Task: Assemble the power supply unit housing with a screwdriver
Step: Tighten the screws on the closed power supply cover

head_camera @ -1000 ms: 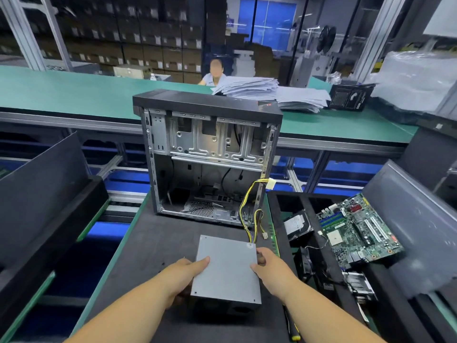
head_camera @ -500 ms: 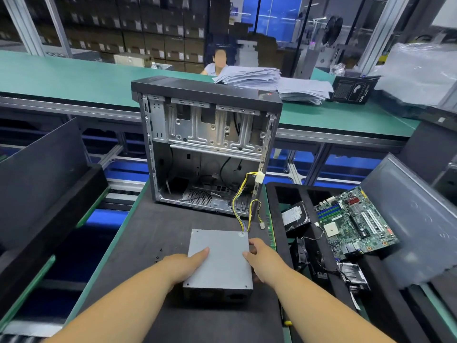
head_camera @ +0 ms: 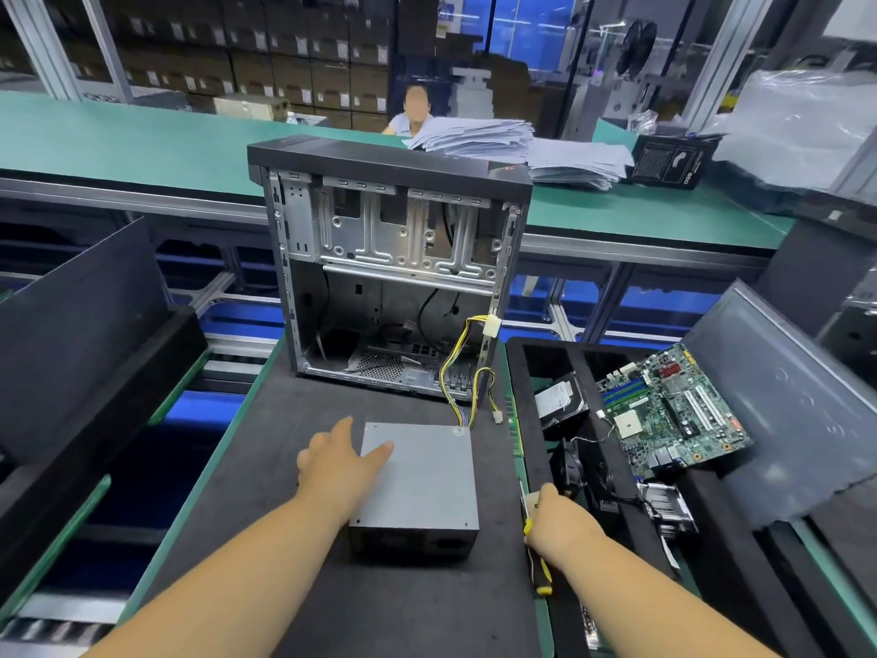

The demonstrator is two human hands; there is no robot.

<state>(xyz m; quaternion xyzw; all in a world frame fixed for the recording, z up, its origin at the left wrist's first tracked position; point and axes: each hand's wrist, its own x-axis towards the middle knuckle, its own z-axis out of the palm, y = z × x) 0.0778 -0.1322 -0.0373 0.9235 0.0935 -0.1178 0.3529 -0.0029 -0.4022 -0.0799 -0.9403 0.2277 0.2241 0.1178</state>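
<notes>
A grey power supply unit (head_camera: 422,482) lies flat on the black mat (head_camera: 265,467) in front of me. Its yellow and black cables (head_camera: 458,368) run up into the open computer case (head_camera: 394,273), which stands upright behind it. My left hand (head_camera: 339,467) rests on the unit's left edge, thumb lying on the lid and fingers straight. My right hand (head_camera: 557,522) is to the right of the unit, curled round a screwdriver (head_camera: 538,569) with a black and yellow handle; its thin shaft points away from me.
A black foam tray (head_camera: 531,448) on the right holds a hard drive (head_camera: 557,401), a green motherboard (head_camera: 669,406), a fan and a heatsink. Dark panels stand at the left and far right. A person sits behind the green bench (head_camera: 142,144) with paper stacks.
My right hand left the power supply, moved right and took hold of the screwdriver. The left hand shifted up along the unit's left edge. The unit now lies flat on the mat.
</notes>
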